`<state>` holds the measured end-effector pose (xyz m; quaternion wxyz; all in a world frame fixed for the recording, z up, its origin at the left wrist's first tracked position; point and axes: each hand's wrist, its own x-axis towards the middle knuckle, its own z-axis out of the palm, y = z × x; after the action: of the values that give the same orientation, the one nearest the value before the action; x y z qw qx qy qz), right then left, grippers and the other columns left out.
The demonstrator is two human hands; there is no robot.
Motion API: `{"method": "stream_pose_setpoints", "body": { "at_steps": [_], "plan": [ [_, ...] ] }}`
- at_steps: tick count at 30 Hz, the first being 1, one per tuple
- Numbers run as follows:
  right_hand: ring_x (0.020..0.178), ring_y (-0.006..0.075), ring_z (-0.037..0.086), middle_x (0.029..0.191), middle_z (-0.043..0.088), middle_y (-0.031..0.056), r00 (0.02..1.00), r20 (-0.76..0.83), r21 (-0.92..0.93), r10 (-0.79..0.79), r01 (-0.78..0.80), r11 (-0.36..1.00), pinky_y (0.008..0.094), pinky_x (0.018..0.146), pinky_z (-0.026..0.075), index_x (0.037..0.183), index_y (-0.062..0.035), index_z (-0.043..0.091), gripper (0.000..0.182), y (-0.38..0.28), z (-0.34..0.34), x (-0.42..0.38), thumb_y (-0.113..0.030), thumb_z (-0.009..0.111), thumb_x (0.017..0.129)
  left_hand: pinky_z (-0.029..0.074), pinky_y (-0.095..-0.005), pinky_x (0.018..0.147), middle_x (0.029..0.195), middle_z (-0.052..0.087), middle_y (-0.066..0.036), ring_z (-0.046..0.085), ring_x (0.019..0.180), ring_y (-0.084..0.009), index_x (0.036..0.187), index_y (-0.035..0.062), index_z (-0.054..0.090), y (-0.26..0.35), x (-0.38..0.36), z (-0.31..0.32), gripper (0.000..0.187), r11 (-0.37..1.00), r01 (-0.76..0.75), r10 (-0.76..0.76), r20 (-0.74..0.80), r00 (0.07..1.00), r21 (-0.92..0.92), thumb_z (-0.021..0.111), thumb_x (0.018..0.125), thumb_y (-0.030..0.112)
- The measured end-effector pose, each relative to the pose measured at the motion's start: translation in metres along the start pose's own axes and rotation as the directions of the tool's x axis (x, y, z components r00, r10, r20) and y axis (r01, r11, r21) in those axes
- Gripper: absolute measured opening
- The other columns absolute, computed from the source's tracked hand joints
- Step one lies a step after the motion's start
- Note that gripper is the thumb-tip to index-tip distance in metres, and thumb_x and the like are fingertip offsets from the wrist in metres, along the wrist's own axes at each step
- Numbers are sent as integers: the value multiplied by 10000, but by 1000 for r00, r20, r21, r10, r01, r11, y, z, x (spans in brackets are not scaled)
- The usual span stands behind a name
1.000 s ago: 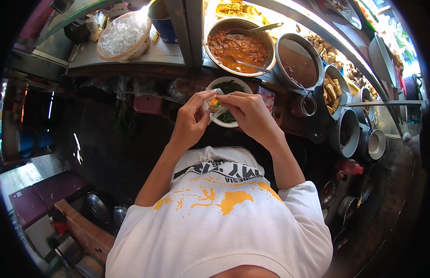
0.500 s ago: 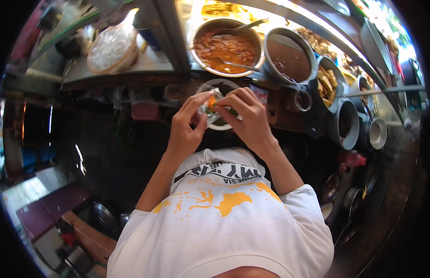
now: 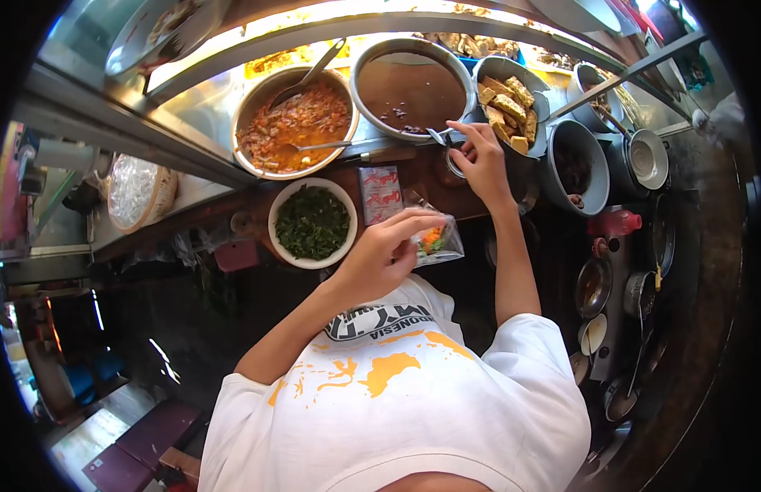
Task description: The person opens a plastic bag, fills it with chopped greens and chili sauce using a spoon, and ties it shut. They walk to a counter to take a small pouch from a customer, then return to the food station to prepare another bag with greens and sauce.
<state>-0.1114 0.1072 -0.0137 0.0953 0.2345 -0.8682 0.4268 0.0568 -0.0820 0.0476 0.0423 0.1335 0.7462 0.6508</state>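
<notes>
Clear bag (image 3: 439,243) near packet (image 3: 380,193) and greens bowl (image 3: 313,263)

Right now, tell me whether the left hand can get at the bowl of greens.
Likely yes: the bowl of greens lies uncovered close by the left hand, nothing visible between, though that hand seems busy with the plastic bag.

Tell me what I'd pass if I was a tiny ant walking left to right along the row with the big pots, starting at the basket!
Basket of clear plastic → pan of red stew → pot of brown liquid → pot of golden chunks → grey bowl with dark food → small pale bowl.
</notes>
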Motion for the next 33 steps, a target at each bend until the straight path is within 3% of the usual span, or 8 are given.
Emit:
{"method": "stream_pose_setpoints", "body": {
  "at_steps": [5,14,17,21,23,25,29,33],
  "plan": [
    [633,167,592,799,582,83,997,9,46,-82,82,996,284,581,473,939,-16,609,117,36,-4,9,-26,665,836,428,-224,604,1339,563,-88,522,685,-73,1233,73,621,-56,41,38,566,999,-6,6,10,1000,38,483,733,-152],
    [611,146,588,789,603,83,993,-117,67,-26,34,997,266,569,460,863,-7,619,40,55,-23,-15,-9,580,871,477,-265,718,1510,371,-165,635,1022,-231,1216,-13,587,-108,82,62,520,979,52,-46,-34,998,199,459,731,-153],
    [625,119,593,773,603,66,993,-120,129,5,11,992,249,579,455,868,-5,621,58,56,-17,-19,-1,564,872,478,-271,739,1513,362,-171,629,1026,-233,1214,-10,586,-109,86,64,517,970,26,-18,-35,999,241,461,733,-151],
    [611,73,568,778,605,35,982,-171,177,80,-49,983,221,563,442,873,-5,622,91,64,-11,-28,-23,543,914,477,-269,742,1504,377,-175,634,918,-215,1217,-5,585,-112,87,61,518,971,20,-9,-46,999,240,463,735,-148],
    [624,60,563,791,610,26,946,-220,366,239,-147,919,203,568,441,886,-6,622,110,68,-15,-31,-33,528,936,476,-268,739,1494,394,-176,629,861,-201,1227,3,584,-102,85,58,526,979,110,-103,-46,994,173,465,737,-146],
    [648,45,555,802,609,15,905,-243,509,350,-188,840,179,581,442,909,-3,618,140,68,-23,-30,-43,497,967,474,-264,721,1475,423,-169,614,817,-170,1238,12,583,-105,79,56,534,978,104,-90,-86,992,180,469,741,-143],
    [638,44,555,789,617,33,870,-323,590,373,-123,798,188,574,458,917,11,619,148,75,-35,-31,-31,487,970,463,-246,674,1444,470,-146,564,732,-110,1253,27,585,-108,72,49,539,975,157,-137,-128,982,156,479,750,-135],
    [638,53,554,785,613,31,835,-352,589,423,-154,793,196,574,465,912,6,621,148,76,-42,-34,-36,490,968,489,-280,657,1382,513,-193,590,672,-166,1243,13,571,-107,72,47,507,979,132,-102,-183,978,158,505,757,-116]
  ]
}}
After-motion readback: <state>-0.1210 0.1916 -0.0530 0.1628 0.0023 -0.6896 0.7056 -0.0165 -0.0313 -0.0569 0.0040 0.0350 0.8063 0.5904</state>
